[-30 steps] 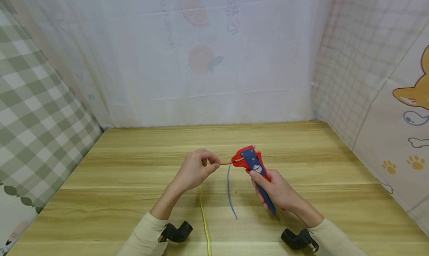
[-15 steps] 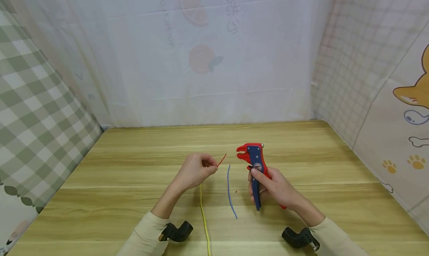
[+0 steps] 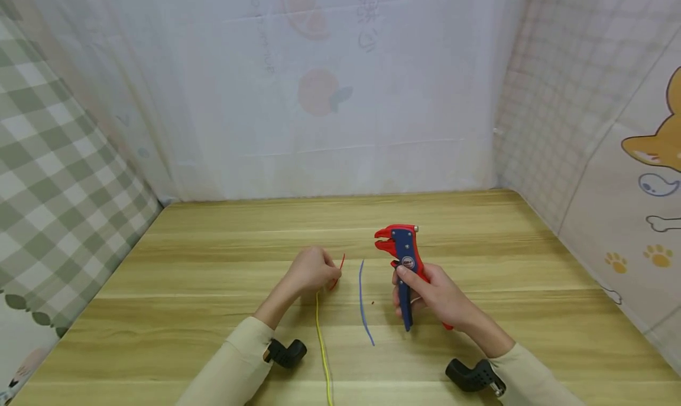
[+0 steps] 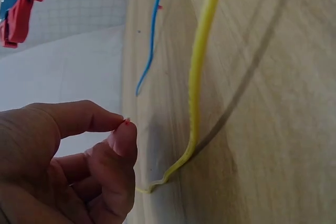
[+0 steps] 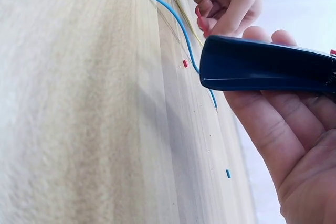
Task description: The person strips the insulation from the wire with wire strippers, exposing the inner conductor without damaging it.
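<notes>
On the left, a person's left hand (image 3: 314, 270) is closed in a pinch, thumb and forefinger tips meeting on a short red wire (image 3: 342, 262). From where I stand, one end of the wire pokes up past the fingertips and the other slants down below them. The left wrist view shows the pinch from behind, with only a red speck and a pale tip visible; the other fingers curl in towards the palm.

A yellow wire (image 3: 321, 338) runs from below that hand towards the person. Whether it touches the hand, I cannot tell.

Between the two hands, a curved blue wire (image 3: 362, 302) lies on the wooden table (image 3: 239, 229). Just right of it, nearer the right hand, is a dot; the right wrist view makes it out as a tiny red scrap (image 5: 185, 63). That view alone also shows a small blue scrap (image 5: 228, 173) on the table.

On the right, the right hand (image 3: 433, 291) grips a red and blue wire stripper (image 3: 401, 249), fingers wrapped around, thumb across its blue side. The handles stand spread; the red jaws, parted, point towards the left hand, well apart from the red wire.
</notes>
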The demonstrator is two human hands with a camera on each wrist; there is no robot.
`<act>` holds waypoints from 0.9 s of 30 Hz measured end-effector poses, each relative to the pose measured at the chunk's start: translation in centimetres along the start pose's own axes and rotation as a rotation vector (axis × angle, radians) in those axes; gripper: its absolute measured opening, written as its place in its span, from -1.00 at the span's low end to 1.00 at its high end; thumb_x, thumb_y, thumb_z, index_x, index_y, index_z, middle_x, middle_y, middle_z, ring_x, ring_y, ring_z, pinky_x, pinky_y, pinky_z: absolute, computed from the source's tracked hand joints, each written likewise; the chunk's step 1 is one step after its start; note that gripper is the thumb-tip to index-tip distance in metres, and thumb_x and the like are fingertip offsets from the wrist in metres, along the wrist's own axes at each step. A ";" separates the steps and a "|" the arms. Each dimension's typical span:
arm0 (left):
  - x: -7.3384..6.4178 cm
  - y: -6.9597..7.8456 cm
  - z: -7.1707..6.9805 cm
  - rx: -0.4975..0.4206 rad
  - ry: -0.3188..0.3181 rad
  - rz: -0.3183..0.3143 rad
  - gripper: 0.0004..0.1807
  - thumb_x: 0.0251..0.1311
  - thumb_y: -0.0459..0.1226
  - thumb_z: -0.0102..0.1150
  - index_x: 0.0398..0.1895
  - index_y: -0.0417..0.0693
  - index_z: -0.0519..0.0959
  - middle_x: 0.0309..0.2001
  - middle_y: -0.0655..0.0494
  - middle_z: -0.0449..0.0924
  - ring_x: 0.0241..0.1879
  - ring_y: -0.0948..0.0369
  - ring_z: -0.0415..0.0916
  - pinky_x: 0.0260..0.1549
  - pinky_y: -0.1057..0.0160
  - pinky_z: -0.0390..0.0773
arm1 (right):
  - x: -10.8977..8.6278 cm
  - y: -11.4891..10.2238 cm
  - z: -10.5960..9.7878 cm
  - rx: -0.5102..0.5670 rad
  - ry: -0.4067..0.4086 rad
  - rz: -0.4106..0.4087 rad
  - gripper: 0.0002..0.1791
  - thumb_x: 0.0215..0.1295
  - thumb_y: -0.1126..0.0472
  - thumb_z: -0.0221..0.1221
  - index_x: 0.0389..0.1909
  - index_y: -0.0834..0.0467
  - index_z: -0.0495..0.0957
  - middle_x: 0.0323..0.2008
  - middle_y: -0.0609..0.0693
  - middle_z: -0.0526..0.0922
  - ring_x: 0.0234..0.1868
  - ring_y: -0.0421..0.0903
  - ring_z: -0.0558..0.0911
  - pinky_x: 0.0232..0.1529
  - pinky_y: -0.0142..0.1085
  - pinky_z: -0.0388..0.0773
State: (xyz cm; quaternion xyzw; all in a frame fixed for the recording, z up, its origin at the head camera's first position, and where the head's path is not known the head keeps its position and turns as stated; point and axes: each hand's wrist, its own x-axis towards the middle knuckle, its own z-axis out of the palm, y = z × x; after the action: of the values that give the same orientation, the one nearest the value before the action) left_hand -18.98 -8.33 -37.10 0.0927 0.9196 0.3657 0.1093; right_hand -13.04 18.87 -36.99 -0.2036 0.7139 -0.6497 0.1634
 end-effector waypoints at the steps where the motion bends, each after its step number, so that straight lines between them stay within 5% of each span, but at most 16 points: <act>1: 0.2 0.0 0.1 0.016 -0.006 0.005 -0.73 0.22 -0.30 0.31 -0.66 -0.06 0.68 -0.71 0.24 0.55 -0.74 0.30 0.40 -0.68 0.40 0.33 | 0.0 0.0 0.0 -0.002 0.001 0.002 -0.44 0.74 0.07 -0.10 0.04 0.64 0.29 -0.34 0.17 0.66 -0.38 0.05 0.79 -0.23 -0.04 0.80; 15: 1.1 0.5 1.0 0.117 -0.081 0.004 -0.53 0.15 -0.32 0.27 -0.91 0.03 0.44 -0.88 0.31 0.30 -0.77 0.34 0.07 -0.71 0.39 0.03 | 0.0 -0.2 0.0 -0.032 0.000 0.016 -0.44 0.74 0.06 -0.10 0.05 0.62 0.32 -0.33 0.18 0.67 -0.38 0.00 0.78 -0.23 -0.07 0.80; 27: 2.4 -0.4 1.6 0.143 -0.131 0.009 -0.48 0.15 -0.29 0.23 -0.96 0.10 0.37 -0.89 0.30 0.22 -0.82 0.34 0.06 -0.75 0.36 0.05 | -0.1 -0.1 0.0 -0.027 -0.012 0.028 -0.44 0.74 0.05 -0.09 0.06 0.61 0.32 -0.33 0.18 0.67 -0.38 -0.01 0.78 -0.23 -0.09 0.80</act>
State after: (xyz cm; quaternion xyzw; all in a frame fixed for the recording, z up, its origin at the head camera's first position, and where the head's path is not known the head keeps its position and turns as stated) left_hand -20.92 -6.93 -38.84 0.1280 0.9339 0.2925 0.1608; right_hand -12.92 18.94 -36.85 -0.1997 0.7244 -0.6365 0.1739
